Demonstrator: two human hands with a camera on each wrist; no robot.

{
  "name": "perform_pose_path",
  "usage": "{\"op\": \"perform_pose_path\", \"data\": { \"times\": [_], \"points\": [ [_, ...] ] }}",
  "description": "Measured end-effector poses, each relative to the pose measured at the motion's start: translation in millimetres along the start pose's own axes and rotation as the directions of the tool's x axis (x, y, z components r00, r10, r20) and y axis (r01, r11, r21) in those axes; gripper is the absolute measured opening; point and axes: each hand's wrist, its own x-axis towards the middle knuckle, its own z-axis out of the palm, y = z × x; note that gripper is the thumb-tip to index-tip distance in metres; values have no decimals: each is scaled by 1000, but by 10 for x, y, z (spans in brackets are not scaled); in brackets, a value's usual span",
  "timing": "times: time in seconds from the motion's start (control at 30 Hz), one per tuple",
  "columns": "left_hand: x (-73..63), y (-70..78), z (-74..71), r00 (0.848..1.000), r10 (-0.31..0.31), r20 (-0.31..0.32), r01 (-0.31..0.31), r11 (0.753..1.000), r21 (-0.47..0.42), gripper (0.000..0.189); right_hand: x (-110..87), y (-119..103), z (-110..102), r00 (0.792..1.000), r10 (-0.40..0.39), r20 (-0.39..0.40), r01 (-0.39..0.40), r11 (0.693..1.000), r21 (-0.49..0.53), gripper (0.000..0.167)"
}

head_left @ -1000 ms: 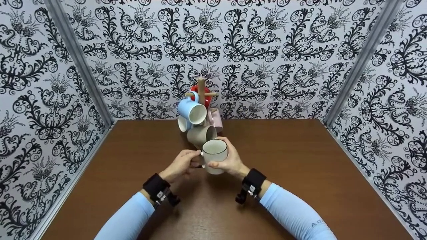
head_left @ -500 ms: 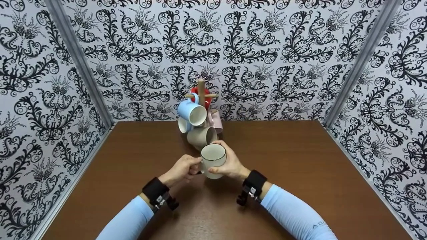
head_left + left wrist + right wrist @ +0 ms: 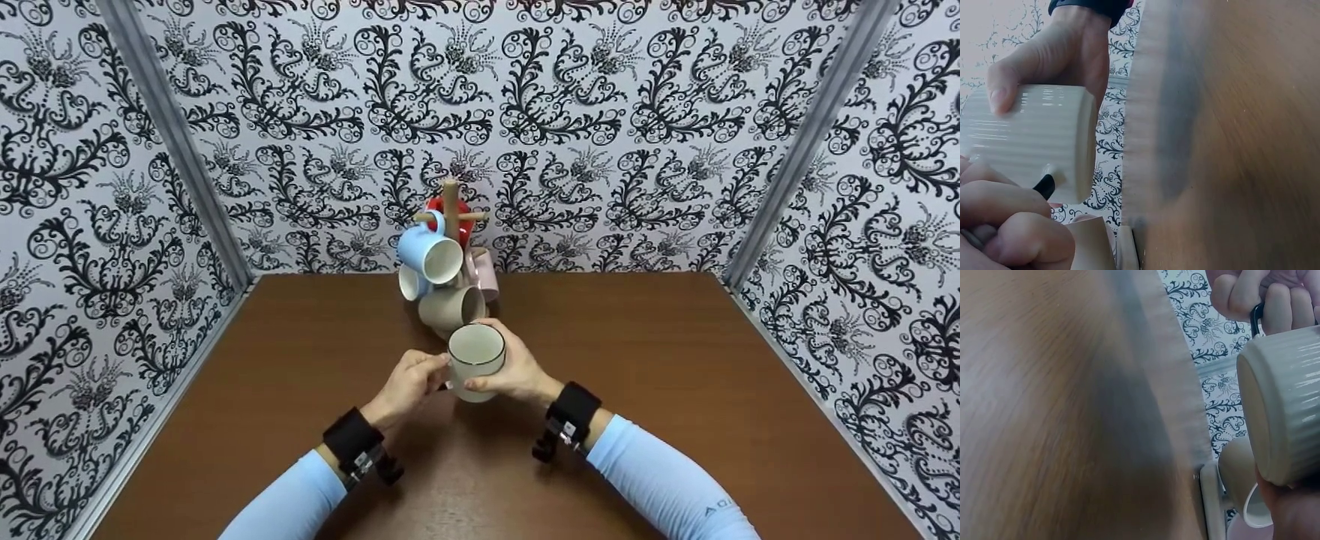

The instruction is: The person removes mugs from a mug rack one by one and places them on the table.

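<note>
A cream ribbed mug point(image 3: 475, 360) with a dark rim line is held above the table in front of the mug tree, its mouth up and facing me. My right hand point(image 3: 517, 369) grips its body from the right side, thumb across the front wall. On the other side my left hand point(image 3: 409, 384) has its fingers curled round the mug's handle, which they mostly hide. In the left wrist view a black part of the handle point(image 3: 1045, 187) shows beside those fingers. The mug's underside point(image 3: 1253, 416) is visible in the right wrist view, raised off the tabletop.
Just behind the hands stands a wooden mug tree point(image 3: 451, 196). A light blue mug point(image 3: 421, 247), a beige mug point(image 3: 442, 309), a pink mug point(image 3: 487, 276) and a red mug point(image 3: 465, 229) hang there, among others. Patterned walls point(image 3: 570, 150) enclose the brown table point(image 3: 637, 360).
Both hands have brought the cream mug slightly lower and to the left in the head view, nearer to me. The grips on body and handle stay, and the hanging mugs keep their places.
</note>
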Motion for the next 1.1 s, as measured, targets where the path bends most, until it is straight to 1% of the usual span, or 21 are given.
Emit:
{"op": "perform_pose_path", "data": {
  "times": [0.07, 0.2, 0.43, 0.67, 0.77, 0.9, 0.97, 1.1],
  "points": [
    [-12, 9, 0, 1000, 7, -8, -6, 999, 31, 61, -3, -17, -12, 1000, 15, 16, -15, 1000, -11, 94],
    [-32, 11, -11, 1000, 6, -18, -5, 999, 53, 61, -3, -42, -44, 998, 42, 47, -41, 999, -17, 91],
    [-56, 7, -46, 998, -19, -53, 21, 999, 31, 59, -17, -85, -129, 992, 108, 69, -102, 991, -86, 89],
    [-59, -6, -45, 995, -33, -94, 37, 999, 38, 59, -29, -146, -193, 985, 142, 98, -122, 975, -187, 85],
    [-65, 0, -42, 991, -49, -125, 56, 997, 47, 59, -49, -169, -227, 980, 167, 108, -143, 969, -203, 85],
    [-77, 11, -44, 984, -68, -163, 74, 997, 30, 59, -72, -206, -279, 972, 203, 123, -176, 964, -201, 81],
    [-81, 17, -51, 983, -63, -173, 68, 997, 21, 59, -76, -217, -304, 968, 213, 129, -185, 961, -205, 77],
    [-74, 24, -62, 984, -20, -176, 28, 999, 38, 60, -83, -223, -352, 968, 213, 134, -178, 956, -233, 67]
  ]
}}
